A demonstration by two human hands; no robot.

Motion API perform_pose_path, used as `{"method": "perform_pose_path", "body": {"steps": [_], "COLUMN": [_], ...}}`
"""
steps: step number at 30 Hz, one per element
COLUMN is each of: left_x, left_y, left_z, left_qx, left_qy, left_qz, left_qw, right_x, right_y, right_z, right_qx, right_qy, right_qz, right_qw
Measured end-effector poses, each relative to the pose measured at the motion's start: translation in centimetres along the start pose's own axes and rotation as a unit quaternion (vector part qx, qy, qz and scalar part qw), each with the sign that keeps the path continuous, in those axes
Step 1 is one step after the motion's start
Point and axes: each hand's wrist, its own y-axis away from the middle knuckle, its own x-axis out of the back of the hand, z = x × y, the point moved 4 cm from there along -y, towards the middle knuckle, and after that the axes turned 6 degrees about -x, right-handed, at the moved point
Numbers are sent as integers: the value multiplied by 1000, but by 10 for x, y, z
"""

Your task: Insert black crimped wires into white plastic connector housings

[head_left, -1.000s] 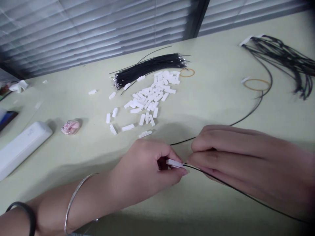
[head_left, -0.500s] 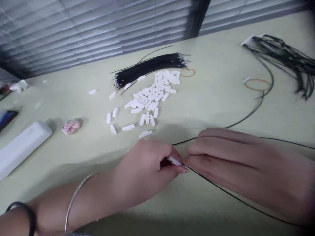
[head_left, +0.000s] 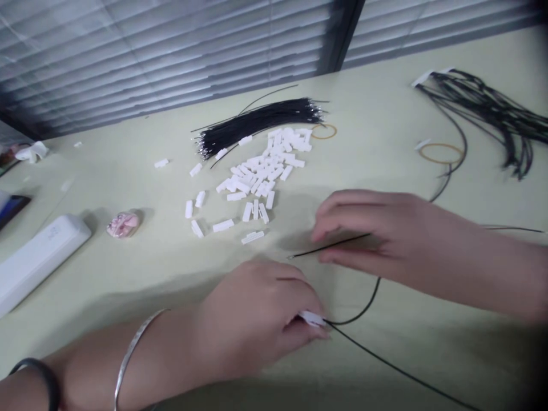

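Observation:
Between the thumb and fingers of my left hand (head_left: pixel 261 319) is a small white plastic connector housing (head_left: pixel 312 318). Two black wires come out of its right end; one curves up under my right hand (head_left: pixel 398 242) and the other runs down to the right. My right hand hovers with thumb and fingers apart. In the gap between them lies a black wire (head_left: pixel 334 246) with a bare metal terminal at its left tip. Beyond my hands is a loose pile of white connector housings (head_left: pixel 261 168).
A bundle of black wires (head_left: pixel 257 123) with metal ends lies near the window blinds. More black wires with white connectors (head_left: pixel 483 108) lie at the right, near rubber bands (head_left: pixel 440 153). At the left are a white oblong case (head_left: pixel 43 260) and a small pink object (head_left: pixel 123 225).
My right hand has drawn back from the connector and opened its fingers. My left hand has moved slightly down with the connector, where a second wire now visibly loops out of it.

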Motion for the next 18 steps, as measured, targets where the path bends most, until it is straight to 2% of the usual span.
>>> {"method": "perform_pose_path", "body": {"steps": [3, 7, 10, 13, 18], "left_x": [-4, -2, 1, 4, 5], "left_y": [3, 3, 2, 0, -2], "left_z": [0, -1, -2, -3, -6], "left_qx": [-17, -1, 27, 59, 100], "left_qy": [-22, 5, 35, 52, 92], "left_qz": [-21, -10, 12, 27, 36], "left_qw": [999, 1000, 999, 997, 990], "right_x": [-15, -26, -21, -13, -7], "right_y": [-3, 3, 10, 16, 23], "right_z": [-3, -2, 0, 0, -10], "right_qx": [21, 22, -1, -38, -21], "right_qy": [25, 57, 72, 38, 7], "right_qz": [-16, -18, 4, -2, -5], "right_qw": [999, 998, 997, 999, 1000]}}
